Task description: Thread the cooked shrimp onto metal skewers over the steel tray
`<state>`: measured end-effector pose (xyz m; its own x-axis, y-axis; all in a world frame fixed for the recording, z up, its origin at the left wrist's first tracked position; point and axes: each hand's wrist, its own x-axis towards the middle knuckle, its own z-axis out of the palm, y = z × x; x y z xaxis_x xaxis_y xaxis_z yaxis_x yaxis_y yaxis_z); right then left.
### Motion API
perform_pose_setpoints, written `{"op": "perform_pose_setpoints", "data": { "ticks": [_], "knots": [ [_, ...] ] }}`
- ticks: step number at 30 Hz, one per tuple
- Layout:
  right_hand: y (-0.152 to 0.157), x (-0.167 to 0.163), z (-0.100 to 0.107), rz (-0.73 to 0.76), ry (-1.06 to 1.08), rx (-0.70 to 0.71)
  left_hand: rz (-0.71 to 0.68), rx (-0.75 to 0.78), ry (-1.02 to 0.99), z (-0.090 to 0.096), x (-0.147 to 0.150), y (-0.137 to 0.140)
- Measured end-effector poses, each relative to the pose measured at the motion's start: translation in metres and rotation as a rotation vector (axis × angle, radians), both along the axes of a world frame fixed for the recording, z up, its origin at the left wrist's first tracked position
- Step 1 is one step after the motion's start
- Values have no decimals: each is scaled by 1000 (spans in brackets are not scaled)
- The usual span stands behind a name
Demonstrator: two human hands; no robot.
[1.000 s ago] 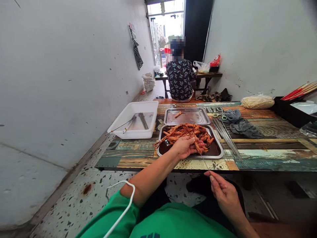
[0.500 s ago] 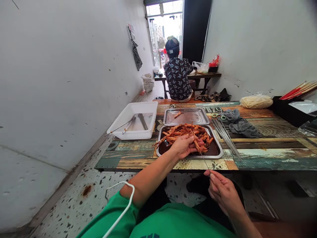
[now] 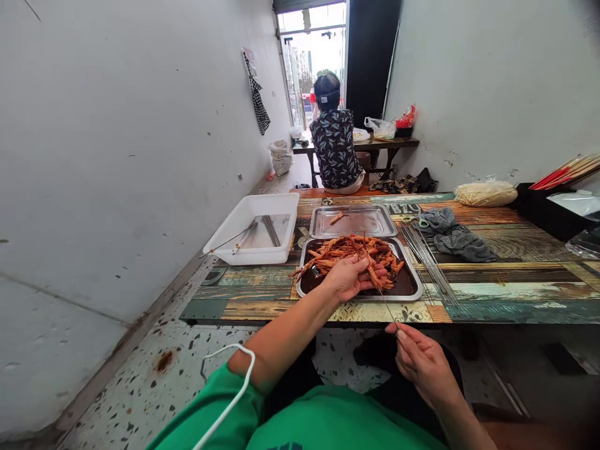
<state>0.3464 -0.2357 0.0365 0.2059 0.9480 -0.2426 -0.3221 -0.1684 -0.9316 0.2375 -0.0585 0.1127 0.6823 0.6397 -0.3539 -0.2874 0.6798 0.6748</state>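
Observation:
My left hand (image 3: 347,278) is closed around an orange-brown, sauce-coated food piece (image 3: 374,274) with stringy ends, over the front of a metal tray (image 3: 419,289). My right hand (image 3: 420,357), just past the table's front edge, pinches a thin metal skewer (image 3: 389,308). The skewer's far end meets the held piece; how deep it goes in cannot be made out. A heap of similar pieces (image 3: 340,247) lies in dark sauce in the tray. Right of it lie several loose metal skewers (image 3: 429,265).
Behind the tray is a second metal tray (image 3: 370,222) with one small piece in it. A white bin (image 3: 220,240) holding skewers stands left. A grey cloth (image 3: 462,244), green-handled scissors (image 3: 422,222) and a black box (image 3: 544,215) are right. A person (image 3: 335,147) sits ahead, facing away.
My two hands, the skewer and the held piece stay nearly in place. The seated person's right arm has drawn in toward the body.

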Motion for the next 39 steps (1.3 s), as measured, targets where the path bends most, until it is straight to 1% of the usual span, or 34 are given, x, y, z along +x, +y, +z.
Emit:
{"op": "perform_pose_setpoints", "data": {
  "ticks": [6, 8, 10, 12, 13, 18, 20, 22, 26, 30, 36, 39],
  "knots": [
    [-1, -4, -2, -180, -606, 61, 20, 35, 3, 0, 2, -2],
    [-1, -7, 0, -228, -723, 97, 24, 33, -1, -1, 3, -2],
    [0, -10, 3, -259, -763, 119, 23, 28, -18, -3, 2, -1],
    [2, -13, 4, -254, -705, 102, 18, 27, -38, -3, 1, 1],
    [3, -15, 5, -232, -636, 81, 14, 29, -45, -3, 1, 2],
    [11, -19, 11, -102, -80, 4, -39, 27, -26, -2, 0, 5],
    [14, -18, 16, -91, 34, -4, -52, 27, -24, -4, 0, 5],
    [17, -17, 21, -82, 52, -15, -49, 34, -34, -6, 0, 5],
    [17, -15, 25, -65, 12, -43, -37, 56, -38, -9, 0, 5],
    [16, -15, 24, -60, -17, -50, -61, 57, -37, -8, 1, 3],
    [15, -12, 22, -57, -47, -37, -37, 68, -55, -8, 1, 0],
    [14, -6, 20, -56, -85, -24, -73, 91, -96, -4, -4, 2]
  ]
}}
